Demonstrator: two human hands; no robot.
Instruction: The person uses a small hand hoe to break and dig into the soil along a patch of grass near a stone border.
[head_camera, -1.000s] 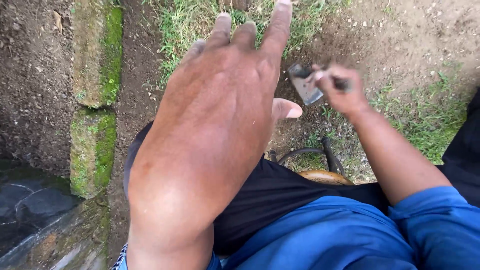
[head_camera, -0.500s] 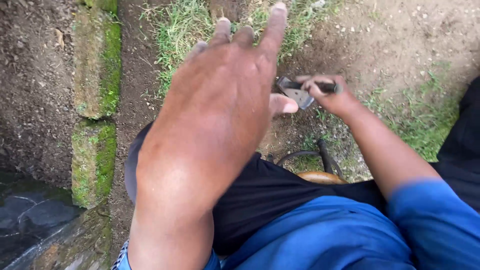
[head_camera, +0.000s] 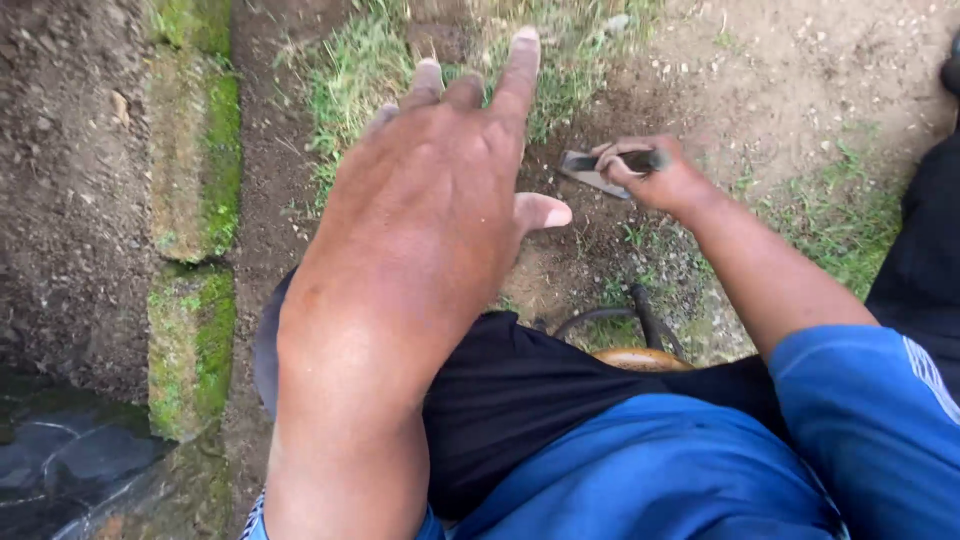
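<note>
While left hand (head_camera: 420, 220) hovers (fingers spread), right hand (head_camera: 655, 175) grips trowel (head_camera: 590, 172).

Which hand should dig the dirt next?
The right hand, probably: it already grips the small digging tool with its blade on the bare soil. The left hand is empty, fingers spread, raised.

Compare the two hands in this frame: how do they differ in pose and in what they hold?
The left hand is raised close to the camera, fingers spread, holding nothing; the right hand is low at the ground, closed around a small hand tool with a dark handle and grey metal blade. The left hand shows its back and fills much of the view; the right hand looks far smaller, out over bare soil. Both are bare.
</note>
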